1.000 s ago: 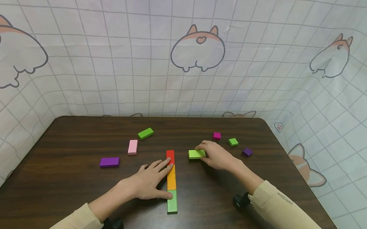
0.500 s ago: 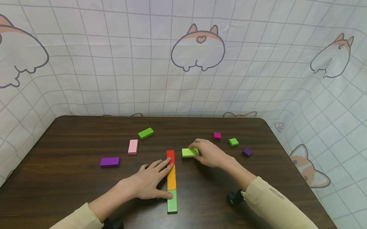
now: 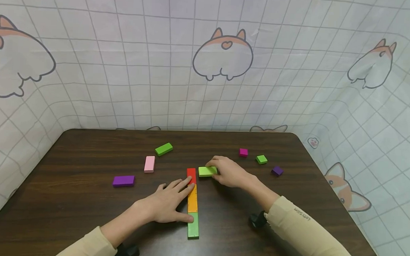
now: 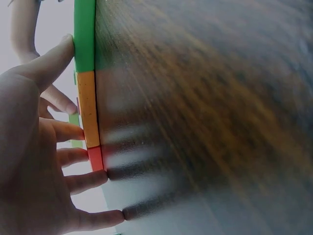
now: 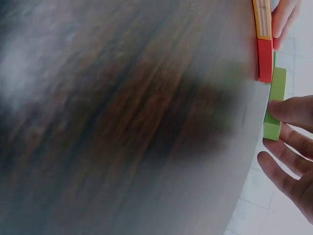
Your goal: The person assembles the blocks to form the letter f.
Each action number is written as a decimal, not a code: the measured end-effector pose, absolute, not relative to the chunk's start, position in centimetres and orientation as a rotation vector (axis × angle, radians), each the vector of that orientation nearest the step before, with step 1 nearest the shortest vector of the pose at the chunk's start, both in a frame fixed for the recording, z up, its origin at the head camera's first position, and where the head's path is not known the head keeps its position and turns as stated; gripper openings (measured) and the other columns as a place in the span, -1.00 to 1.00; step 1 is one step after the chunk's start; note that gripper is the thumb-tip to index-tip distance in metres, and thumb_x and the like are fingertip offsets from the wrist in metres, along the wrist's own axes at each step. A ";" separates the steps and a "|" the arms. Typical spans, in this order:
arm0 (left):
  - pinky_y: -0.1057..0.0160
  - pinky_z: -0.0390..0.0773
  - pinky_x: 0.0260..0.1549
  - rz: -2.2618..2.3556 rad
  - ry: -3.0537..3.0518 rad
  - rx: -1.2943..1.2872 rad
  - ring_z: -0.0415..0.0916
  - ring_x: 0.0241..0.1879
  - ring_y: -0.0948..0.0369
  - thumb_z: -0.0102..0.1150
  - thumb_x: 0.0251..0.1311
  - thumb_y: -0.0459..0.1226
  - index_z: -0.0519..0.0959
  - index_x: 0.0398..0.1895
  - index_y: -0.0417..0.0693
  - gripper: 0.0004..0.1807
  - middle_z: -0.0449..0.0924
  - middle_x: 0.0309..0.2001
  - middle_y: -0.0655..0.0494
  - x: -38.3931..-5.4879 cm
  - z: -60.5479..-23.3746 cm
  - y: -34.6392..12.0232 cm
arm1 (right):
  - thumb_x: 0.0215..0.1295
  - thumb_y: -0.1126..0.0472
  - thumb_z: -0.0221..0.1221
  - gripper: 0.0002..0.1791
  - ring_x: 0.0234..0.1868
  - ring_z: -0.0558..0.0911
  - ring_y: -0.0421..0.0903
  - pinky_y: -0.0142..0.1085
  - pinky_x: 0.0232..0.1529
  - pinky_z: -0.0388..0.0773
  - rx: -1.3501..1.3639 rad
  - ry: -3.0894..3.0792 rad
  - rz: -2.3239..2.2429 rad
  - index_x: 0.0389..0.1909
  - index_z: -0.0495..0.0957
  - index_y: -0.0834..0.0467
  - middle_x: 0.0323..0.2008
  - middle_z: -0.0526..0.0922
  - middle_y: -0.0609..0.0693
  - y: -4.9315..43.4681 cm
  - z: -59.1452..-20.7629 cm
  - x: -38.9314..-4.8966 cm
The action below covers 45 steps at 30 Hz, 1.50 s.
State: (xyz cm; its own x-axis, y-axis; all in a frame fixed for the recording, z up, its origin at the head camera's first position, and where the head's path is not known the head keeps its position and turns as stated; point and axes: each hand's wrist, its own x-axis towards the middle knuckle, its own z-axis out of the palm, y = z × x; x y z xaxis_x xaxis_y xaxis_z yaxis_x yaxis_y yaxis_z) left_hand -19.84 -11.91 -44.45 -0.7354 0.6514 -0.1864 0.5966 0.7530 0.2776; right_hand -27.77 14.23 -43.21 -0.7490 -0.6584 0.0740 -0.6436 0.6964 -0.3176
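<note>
A red block [image 3: 191, 172], an orange block [image 3: 192, 200] and a green block [image 3: 193, 231] lie end to end in a straight row running away from me. My left hand [image 3: 161, 203] is spread along the row's left side, fingertips at the red and orange blocks and thumb at the green one. Between thumb and fingers my right hand [image 3: 230, 172] pinches a lime green block [image 3: 206, 172] by its right end. This block lies crosswise just right of the red block, with a narrow gap between them. In the right wrist view the thumb [image 5: 293, 110] presses its near side.
Left of the row lie a purple block [image 3: 123, 181], a pink block [image 3: 149, 164] and a bright green block [image 3: 164, 149]. Beyond my right hand are a magenta cube [image 3: 243, 152], a small green block [image 3: 261, 159] and a dark purple cube [image 3: 277, 171]. A patterned cloth [image 3: 165, 85] hangs behind the table.
My right hand has slid the lime green block leftward, close to the red block. The left hand stays in place against the row.
</note>
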 end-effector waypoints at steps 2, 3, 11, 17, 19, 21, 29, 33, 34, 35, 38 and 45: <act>-0.44 0.13 0.29 0.292 2.676 0.972 -0.03 0.56 -0.08 0.10 0.19 0.46 0.07 0.66 0.05 0.12 -0.14 0.66 0.06 -19.8 -44.4 -11.9 | 0.33 0.34 0.34 -0.62 0.05 0.61 0.01 -0.10 0.14 0.55 -1.094 2.852 -0.506 0.16 0.63 0.26 0.07 0.63 0.10 14.0 -43.3 -27.9; -0.44 0.13 0.29 0.292 2.675 0.970 -0.03 0.56 -0.08 0.10 0.19 0.46 0.07 0.66 0.06 0.12 -0.14 0.66 0.06 -19.8 -44.4 -11.9 | 0.34 0.34 0.34 -0.62 0.05 0.61 0.01 -0.10 0.13 0.56 -1.092 2.852 -0.504 0.16 0.63 0.26 0.07 0.63 0.10 13.9 -43.3 -27.9; -0.44 0.13 0.29 0.296 2.678 0.971 -0.01 0.55 -0.07 0.11 0.20 0.44 0.08 0.66 0.05 0.12 -0.11 0.65 0.05 -19.6 -44.4 -12.0 | 0.33 0.33 0.35 -0.62 0.05 0.62 0.00 -0.11 0.12 0.56 -1.088 2.853 -0.495 0.16 0.64 0.26 0.06 0.64 0.09 13.5 -43.6 -28.2; -0.44 0.14 0.28 0.297 2.678 0.985 -0.01 0.55 -0.08 0.12 0.21 0.43 0.08 0.66 0.03 0.11 -0.11 0.65 0.03 -19.6 -44.2 -11.9 | 0.33 0.33 0.35 -0.61 0.08 0.62 0.02 -0.10 0.13 0.56 -1.092 2.852 -0.489 0.16 0.63 0.27 0.08 0.64 0.11 13.3 -43.7 -28.5; -0.43 0.14 0.28 0.295 2.679 0.985 -0.01 0.55 -0.08 0.11 0.20 0.44 0.08 0.66 0.03 0.12 -0.11 0.65 0.04 -19.6 -44.2 -11.9 | 0.33 0.33 0.35 -0.61 0.08 0.62 0.02 -0.10 0.13 0.56 -1.089 2.849 -0.491 0.17 0.63 0.27 0.08 0.64 0.11 13.3 -43.8 -28.5; -0.42 0.14 0.29 0.287 2.680 0.982 -0.02 0.56 -0.07 0.10 0.20 0.45 0.07 0.66 0.05 0.12 -0.12 0.66 0.05 -19.6 -44.3 -11.8 | 0.34 0.33 0.34 -0.61 0.08 0.62 0.02 -0.10 0.13 0.56 -1.083 2.847 -0.493 0.17 0.63 0.27 0.08 0.63 0.11 13.3 -43.8 -28.6; -0.42 0.14 0.29 0.281 2.684 0.983 -0.03 0.56 -0.08 0.09 0.19 0.46 0.07 0.66 0.05 0.12 -0.14 0.66 0.07 -19.9 -44.4 -11.8 | 0.32 0.34 0.35 -0.61 0.05 0.62 -0.01 -0.12 0.13 0.56 -1.053 2.830 -0.502 0.16 0.63 0.26 0.07 0.64 0.10 13.3 -44.4 -28.8; -0.42 0.13 0.29 0.283 2.683 0.979 -0.03 0.56 -0.08 0.09 0.19 0.46 0.07 0.66 0.05 0.12 -0.14 0.66 0.07 -19.9 -44.4 -11.9 | 0.32 0.33 0.36 -0.60 0.04 0.62 -0.01 -0.12 0.13 0.56 -1.047 2.823 -0.504 0.17 0.63 0.25 0.07 0.64 0.10 13.2 -44.6 -28.9; -0.42 0.13 0.29 0.285 2.682 0.978 -0.03 0.56 -0.08 0.10 0.20 0.45 0.08 0.66 0.05 0.12 -0.14 0.66 0.06 -19.8 -44.3 -11.9 | 0.32 0.33 0.36 -0.60 0.05 0.62 -0.01 -0.12 0.13 0.56 -1.046 2.822 -0.507 0.17 0.63 0.25 0.08 0.64 0.10 13.1 -44.5 -28.9; -0.43 0.13 0.29 0.290 2.682 0.979 -0.02 0.56 -0.08 0.10 0.20 0.45 0.08 0.66 0.04 0.12 -0.13 0.66 0.06 -19.8 -44.3 -11.9 | 0.32 0.32 0.36 -0.60 0.05 0.61 -0.01 -0.12 0.13 0.56 -1.049 2.820 -0.507 0.17 0.63 0.26 0.08 0.64 0.10 13.1 -44.5 -28.9; -0.42 0.13 0.29 0.292 2.681 0.977 -0.02 0.56 -0.08 0.10 0.20 0.44 0.08 0.66 0.04 0.12 -0.12 0.66 0.05 -19.7 -44.2 -11.9 | 0.32 0.32 0.36 -0.59 0.05 0.61 0.00 -0.11 0.14 0.55 -1.062 2.814 -0.517 0.18 0.62 0.27 0.09 0.64 0.12 13.1 -44.5 -28.8; -0.40 0.15 0.30 0.285 2.671 0.984 -0.02 0.56 -0.06 0.09 0.22 0.44 0.08 0.66 0.03 0.11 -0.12 0.66 0.04 -19.6 -44.0 -12.0 | 0.33 0.25 0.36 -0.54 0.10 0.56 0.02 -0.08 0.16 0.52 -1.067 2.818 -0.516 0.22 0.57 0.27 0.14 0.60 0.14 13.4 -44.5 -28.5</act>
